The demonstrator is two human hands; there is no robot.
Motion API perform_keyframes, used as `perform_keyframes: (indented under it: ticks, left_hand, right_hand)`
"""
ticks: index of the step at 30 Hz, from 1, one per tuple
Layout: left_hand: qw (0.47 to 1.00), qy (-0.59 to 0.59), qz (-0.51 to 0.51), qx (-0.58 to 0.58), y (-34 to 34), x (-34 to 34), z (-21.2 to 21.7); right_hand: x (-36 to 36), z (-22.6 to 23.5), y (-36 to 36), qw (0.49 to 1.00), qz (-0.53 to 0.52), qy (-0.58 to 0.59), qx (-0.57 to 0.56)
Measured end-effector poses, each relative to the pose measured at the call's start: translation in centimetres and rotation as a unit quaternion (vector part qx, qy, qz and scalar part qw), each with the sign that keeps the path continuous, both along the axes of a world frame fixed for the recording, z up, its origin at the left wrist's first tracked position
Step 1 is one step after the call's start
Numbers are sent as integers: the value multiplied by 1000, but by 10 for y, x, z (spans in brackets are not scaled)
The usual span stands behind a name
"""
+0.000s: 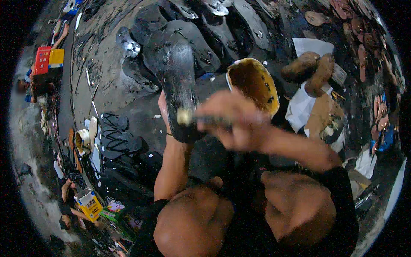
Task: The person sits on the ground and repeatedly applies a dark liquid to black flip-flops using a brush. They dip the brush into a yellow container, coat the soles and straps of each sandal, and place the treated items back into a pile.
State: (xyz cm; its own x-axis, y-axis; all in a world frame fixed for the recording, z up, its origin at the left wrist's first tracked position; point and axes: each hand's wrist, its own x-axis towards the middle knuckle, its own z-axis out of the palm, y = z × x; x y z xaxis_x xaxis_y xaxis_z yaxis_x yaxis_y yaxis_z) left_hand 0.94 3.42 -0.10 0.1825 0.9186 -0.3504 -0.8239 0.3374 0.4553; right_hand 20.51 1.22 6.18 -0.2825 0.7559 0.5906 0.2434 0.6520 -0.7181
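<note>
Soles [251,23] crowd the grey, littered floor [100,60] around both hands [239,122].

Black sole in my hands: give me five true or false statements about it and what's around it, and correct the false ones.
1. The left hand holds the black sole. True.
2. The right hand is empty. False: it holds a pale-tipped tool.
3. An open tub stands to the right of the sole. True.
4. The tub is bright blue inside. False: it is yellow-brown.
5. Black strapped footwear lies to the left of the left forearm. True.
</note>
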Motion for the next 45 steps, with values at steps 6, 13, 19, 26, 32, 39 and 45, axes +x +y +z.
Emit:
perform_keyframes:
  ticks: [6, 13, 19, 26, 32, 39, 45]
  left_hand:
    - [993, 95, -25, -65, 26, 8, -18]
    - [977, 177, -96, -65, 116, 86, 11]
    - [983, -9, -185, -8, 287, 203, -36]
    - [951, 272, -96, 112, 159, 120, -85]
    - [899, 435, 23, -33, -39, -26, -68]
    - [703, 653, 270, -77, 2, -250, -123]
    - [684, 637, 265, -237, 91, -410, -193]
  right_hand:
    - [5, 16, -21, 998, -17, -30, -51]
    - [61, 8, -46, 976, -88, -96, -173]
    - [112, -23, -70, 921, -251, -71, -290]
    - [117, -55, -59, 903, -303, -135, -274]
    - [89, -92, -16, 875, -205, -413, -148]
    - [93, -42, -43, 816, -219, -403, -351]
    - [75, -83, -33, 921, -255, -264, -131]
